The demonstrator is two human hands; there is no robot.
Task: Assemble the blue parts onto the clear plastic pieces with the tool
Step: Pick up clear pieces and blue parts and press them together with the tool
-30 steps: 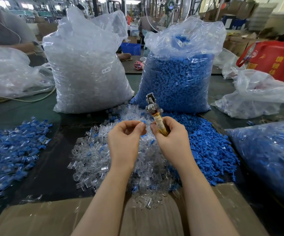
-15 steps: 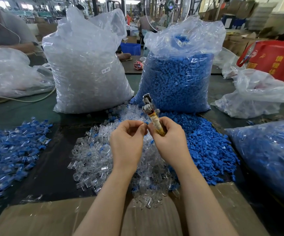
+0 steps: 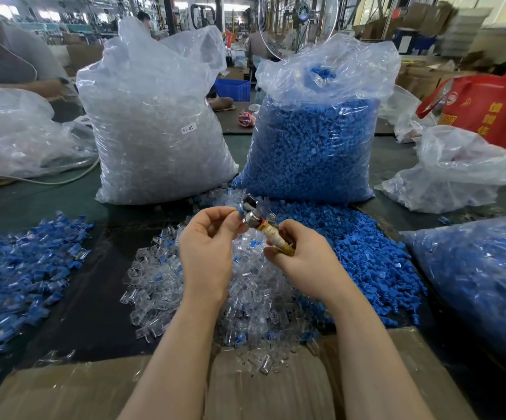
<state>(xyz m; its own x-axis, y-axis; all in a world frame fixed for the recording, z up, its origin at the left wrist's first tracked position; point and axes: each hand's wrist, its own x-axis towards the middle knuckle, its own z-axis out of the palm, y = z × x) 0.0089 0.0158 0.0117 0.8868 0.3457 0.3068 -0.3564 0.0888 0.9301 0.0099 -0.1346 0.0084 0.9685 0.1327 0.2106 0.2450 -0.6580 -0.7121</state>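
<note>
**Blue part meets tool at centre of frame**

A small blue part (image 3: 241,210), pinched in the fingers (image 3: 236,214) of the left hand (image 3: 207,253), sits against the metal head of the tool (image 3: 253,215) just above the middle of the frame. The right hand (image 3: 301,259) grips the tool's yellowish wrapped handle, fingers curled round it, the head tilted toward upper left. Directly below the hands, a heap of clear plastic pieces (image 3: 245,298) lies on the dark table (image 3: 94,313), with a loose pile of blue parts (image 3: 367,262) to its right. Assembled blue-and-clear pieces (image 3: 18,274) spread along the left edge. Behind stand a tall bag of clear pieces (image 3: 154,131) and a bag of blue parts (image 3: 312,147). Cardboard (image 3: 261,389) covers the bottom of the frame.
</note>
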